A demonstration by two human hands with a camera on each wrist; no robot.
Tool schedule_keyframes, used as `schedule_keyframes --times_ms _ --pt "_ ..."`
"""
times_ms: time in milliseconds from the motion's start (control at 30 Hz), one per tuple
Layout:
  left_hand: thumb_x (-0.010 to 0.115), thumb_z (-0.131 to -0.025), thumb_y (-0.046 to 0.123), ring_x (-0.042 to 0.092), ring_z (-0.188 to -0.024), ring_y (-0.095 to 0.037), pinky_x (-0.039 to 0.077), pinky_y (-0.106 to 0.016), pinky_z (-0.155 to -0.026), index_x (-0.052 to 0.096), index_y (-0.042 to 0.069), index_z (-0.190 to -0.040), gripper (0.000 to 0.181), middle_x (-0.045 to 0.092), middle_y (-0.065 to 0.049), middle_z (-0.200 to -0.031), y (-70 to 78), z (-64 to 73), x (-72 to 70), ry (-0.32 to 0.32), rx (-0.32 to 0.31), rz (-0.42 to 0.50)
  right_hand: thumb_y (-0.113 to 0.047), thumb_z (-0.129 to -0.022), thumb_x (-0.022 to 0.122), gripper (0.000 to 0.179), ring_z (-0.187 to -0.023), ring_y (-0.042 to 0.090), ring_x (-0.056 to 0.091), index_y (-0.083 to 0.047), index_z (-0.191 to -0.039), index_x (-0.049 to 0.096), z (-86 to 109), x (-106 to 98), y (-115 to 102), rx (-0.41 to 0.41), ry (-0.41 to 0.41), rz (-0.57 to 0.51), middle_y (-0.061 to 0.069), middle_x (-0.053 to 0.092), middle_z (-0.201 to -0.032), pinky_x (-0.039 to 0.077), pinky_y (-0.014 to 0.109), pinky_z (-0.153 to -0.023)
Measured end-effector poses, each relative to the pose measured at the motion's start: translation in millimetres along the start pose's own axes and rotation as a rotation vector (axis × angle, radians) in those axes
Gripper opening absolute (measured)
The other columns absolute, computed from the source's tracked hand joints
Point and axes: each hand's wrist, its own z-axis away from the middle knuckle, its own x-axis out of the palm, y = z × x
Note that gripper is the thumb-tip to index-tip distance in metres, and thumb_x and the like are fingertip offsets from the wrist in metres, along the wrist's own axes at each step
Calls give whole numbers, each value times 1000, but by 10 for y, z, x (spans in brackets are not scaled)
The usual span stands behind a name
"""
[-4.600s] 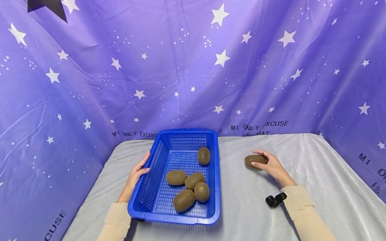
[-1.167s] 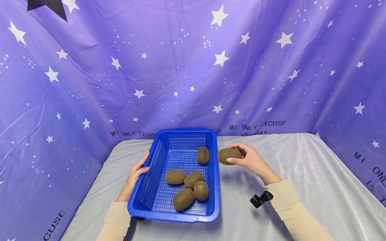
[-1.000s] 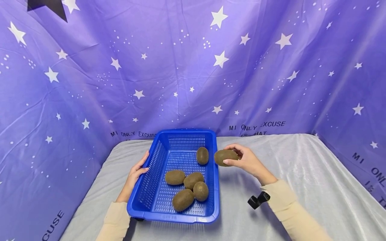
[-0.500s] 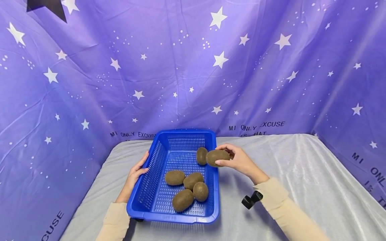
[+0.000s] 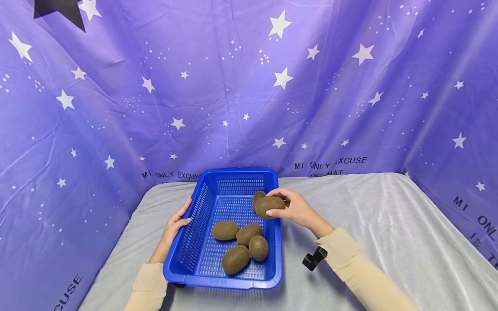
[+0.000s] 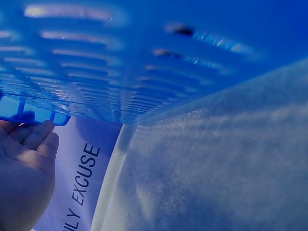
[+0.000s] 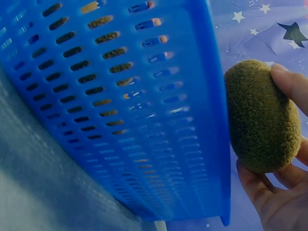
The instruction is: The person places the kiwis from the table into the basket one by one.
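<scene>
A brown fuzzy kiwifruit is held between the thumb and fingers of my right hand, over the right side of a blue plastic basket. In the right wrist view the fruit appears beyond the basket's rim. It partly covers another kiwifruit that lies inside. Several more kiwifruit sit together toward the basket's near end. My left hand grips the basket's left rim; the left wrist view has its fingers curled under that rim.
The basket stands on a table covered with pale grey cloth. Purple curtains with white stars hang behind and at both sides. A black wrist camera hangs at the right sleeve.
My right hand has picked up the kiwifruit from the cloth on the right and carried it left, across the rim and over the basket. The left hand and basket stay in place.
</scene>
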Motion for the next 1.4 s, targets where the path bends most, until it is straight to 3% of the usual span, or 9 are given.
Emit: schedule_keyframes --times_ms 133,433,600,700,933,1100,1233,1400 --pt "34 -93 -8 33 -129 6 34 -16 -100 9 -6 -147 60 -3 -20 -155 -1 15 -1 -5 13 -5 -20 -76 78 40 -87 18 59 -11 -112 63 -49 71 169 -18 -7 12 6 65 -106 49 29 -76" --pt "34 -93 -8 33 -129 5 33 -16 -101 10 -7 -146 59 -3 -21 -154 -3 18 12 0 21 -11 -20 -75 79 41 -86 19 61 -13 -112 63 -85 146 172 -19 -26 -3 7 64 -108 49 28 -77" --pt "34 -93 -8 32 -130 5 32 -16 -102 10 -7 -146 59 -3 -21 -154 -1 9 6 1 22 -16 -12 -75 79 43 -87 16 60 -7 -114 62 -110 177 185 -22 -44 -7 11 63 -112 49 27 -77" --pt "35 -93 -7 32 -130 4 33 -16 -101 10 -6 -147 59 -2 -20 -155 2 4 0 1 18 -19 -7 -75 77 44 -88 17 59 -2 -115 61 -107 183 154 -25 -56 8 15 62 -115 48 26 -77" --pt "35 -93 -8 30 -132 3 32 -15 -102 10 -8 -146 59 -2 -21 -154 -5 -19 -11 -2 34 -30 -3 -76 75 42 -85 16 59 6 -113 59 -40 146 -153 -32 -83 3 20 61 -112 48 25 -76" --pt "35 -92 -9 30 -132 4 31 -14 -102 11 -9 -146 58 -2 -21 -154 -12 -29 -13 1 43 -38 -2 -76 75 43 -87 17 59 7 -114 58 -35 151 -174 -43 -76 1 21 61 -113 47 24 -78" --pt "35 -93 -8 29 -132 4 31 -14 -102 11 -8 -146 59 -1 -20 -154 -13 -23 -9 0 34 -33 0 -75 74 44 -93 24 60 7 -115 58 -40 162 -101 -50 -66 0 21 60 -115 48 28 -82" --pt "35 -93 -8 30 -132 4 32 -15 -102 10 -8 -146 59 -2 -20 -154 -9 -9 -5 -8 32 -23 -2 -78 73 40 -104 32 57 7 -115 58 -60 171 153 -56 -47 -6 23 60 -116 45 41 -93"
